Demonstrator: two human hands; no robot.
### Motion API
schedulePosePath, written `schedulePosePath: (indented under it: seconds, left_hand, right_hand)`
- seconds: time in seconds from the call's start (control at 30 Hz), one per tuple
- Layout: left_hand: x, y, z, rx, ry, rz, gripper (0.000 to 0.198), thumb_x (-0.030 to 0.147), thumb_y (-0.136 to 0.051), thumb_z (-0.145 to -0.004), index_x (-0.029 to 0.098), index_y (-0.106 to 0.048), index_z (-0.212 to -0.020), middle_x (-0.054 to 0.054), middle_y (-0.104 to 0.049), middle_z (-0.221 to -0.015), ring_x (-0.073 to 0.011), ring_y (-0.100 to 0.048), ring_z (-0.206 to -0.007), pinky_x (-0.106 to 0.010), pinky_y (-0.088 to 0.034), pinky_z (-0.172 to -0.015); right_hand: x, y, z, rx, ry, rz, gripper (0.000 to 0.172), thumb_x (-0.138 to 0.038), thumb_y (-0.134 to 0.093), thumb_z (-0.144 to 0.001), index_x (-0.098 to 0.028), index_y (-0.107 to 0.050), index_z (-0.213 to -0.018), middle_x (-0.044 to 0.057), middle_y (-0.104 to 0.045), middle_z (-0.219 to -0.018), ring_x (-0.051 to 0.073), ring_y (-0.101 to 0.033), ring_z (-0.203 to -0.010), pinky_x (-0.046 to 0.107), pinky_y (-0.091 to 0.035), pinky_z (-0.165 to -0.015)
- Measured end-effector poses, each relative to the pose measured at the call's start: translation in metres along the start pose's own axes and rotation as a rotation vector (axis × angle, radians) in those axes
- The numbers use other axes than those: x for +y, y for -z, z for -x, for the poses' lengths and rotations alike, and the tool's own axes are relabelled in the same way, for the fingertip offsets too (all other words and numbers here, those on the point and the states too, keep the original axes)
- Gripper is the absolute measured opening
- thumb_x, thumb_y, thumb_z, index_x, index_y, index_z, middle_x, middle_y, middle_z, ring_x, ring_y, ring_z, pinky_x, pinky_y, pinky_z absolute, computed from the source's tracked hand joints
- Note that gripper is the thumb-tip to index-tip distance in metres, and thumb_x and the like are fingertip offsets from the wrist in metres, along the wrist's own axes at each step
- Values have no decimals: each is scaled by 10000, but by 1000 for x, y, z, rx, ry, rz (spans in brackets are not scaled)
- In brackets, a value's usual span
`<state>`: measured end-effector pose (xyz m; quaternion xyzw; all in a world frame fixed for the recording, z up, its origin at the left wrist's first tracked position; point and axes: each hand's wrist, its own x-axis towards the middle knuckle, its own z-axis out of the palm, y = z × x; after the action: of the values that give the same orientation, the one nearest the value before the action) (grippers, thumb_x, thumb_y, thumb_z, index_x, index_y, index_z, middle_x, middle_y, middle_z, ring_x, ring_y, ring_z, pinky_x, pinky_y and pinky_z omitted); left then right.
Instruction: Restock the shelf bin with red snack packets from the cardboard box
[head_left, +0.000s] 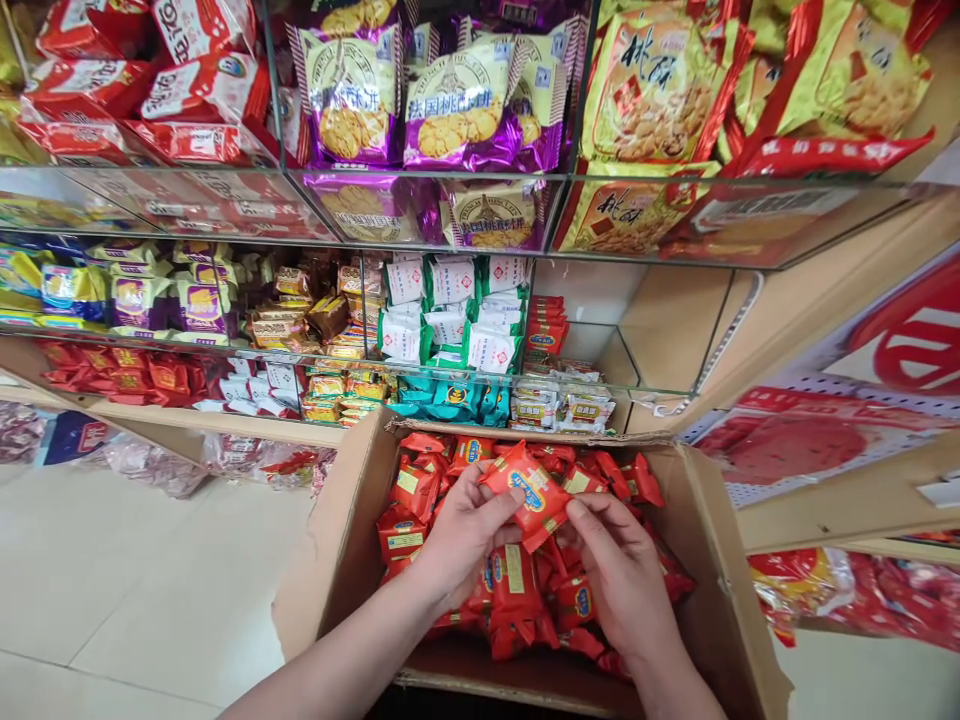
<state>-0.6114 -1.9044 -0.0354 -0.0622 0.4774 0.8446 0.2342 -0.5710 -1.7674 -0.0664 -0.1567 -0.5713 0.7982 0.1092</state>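
Observation:
An open cardboard box [341, 530] sits in front of me, filled with several small red snack packets [517, 590]. Both hands are over the box. My left hand [461, 535] and my right hand [619, 570] together pinch one red snack packet [529, 490] with a blue and yellow label, held just above the pile. The fingers of both hands are closed on its edges.
Glass shelves [420, 178] behind the box hold purple biscuit bags [457, 110], yellow-red bags [660, 90], red packs [150, 90] and white-green packets [450, 310]. A partly bare shelf bay [660, 320] lies above the box's right side. Pale floor tiles [112, 580] spread to the left.

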Motion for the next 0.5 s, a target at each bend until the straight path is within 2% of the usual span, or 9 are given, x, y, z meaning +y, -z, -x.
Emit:
schedulePosePath:
  seconds: [0.1,0.17,0.3,0.37,0.43,0.5]
  left_hand:
    - [4,4,1,-111,-118,-300,396,209,-669,-691,201,-431,-1008,47,-569,-680,-89,-532,-584,-193,-408,-550]
    - [7,8,3,-222,-209,-578,518,164,-621,-704,206,-386,-1164,61,-509,-656,-83,-483,-565,-182,-370,-520]
    - [17,14,10,-330,-321,-1046,761,97,-555,-691,258,-223,-1356,91,-394,-604,-71,-371,-474,-173,-277,-426]
    - [25,15,12,-339,-368,-1089,770,106,-550,-703,260,-201,-1372,81,-420,-620,-80,-400,-498,-176,-305,-441]
    - [34,18,12,-282,-445,-1008,712,149,-541,-750,261,-203,-1367,37,-515,-729,-108,-494,-624,-201,-399,-564]
    - [42,25,11,-153,-501,-883,591,206,-513,-803,259,-254,-1331,-10,-576,-863,-139,-544,-768,-255,-435,-710]
  right_hand:
    - [-7,4,-4,-109,87,176,340,-320,-672,-698,-252,-591,-1020,26,-637,-978,169,-582,-901,307,-471,-787]
    - [-14,6,-6,-239,125,306,465,-319,-668,-698,-275,-531,-1140,41,-611,-1091,195,-548,-1024,352,-440,-867]
    - [-33,5,-8,-461,81,658,438,-343,-658,-695,-267,-584,-1120,55,-619,-1108,244,-552,-1033,416,-417,-895]
    - [-48,2,-11,-545,114,741,384,-344,-661,-687,-267,-628,-1062,52,-637,-1081,259,-570,-1000,416,-434,-869]
    - [-69,-3,-23,-589,175,741,311,-338,-636,-713,-261,-647,-1015,40,-655,-1040,244,-591,-957,386,-458,-828]
    - [-92,-8,-50,-510,265,705,300,-332,-593,-753,-241,-616,-1038,33,-662,-1012,210,-607,-910,346,-472,-787]
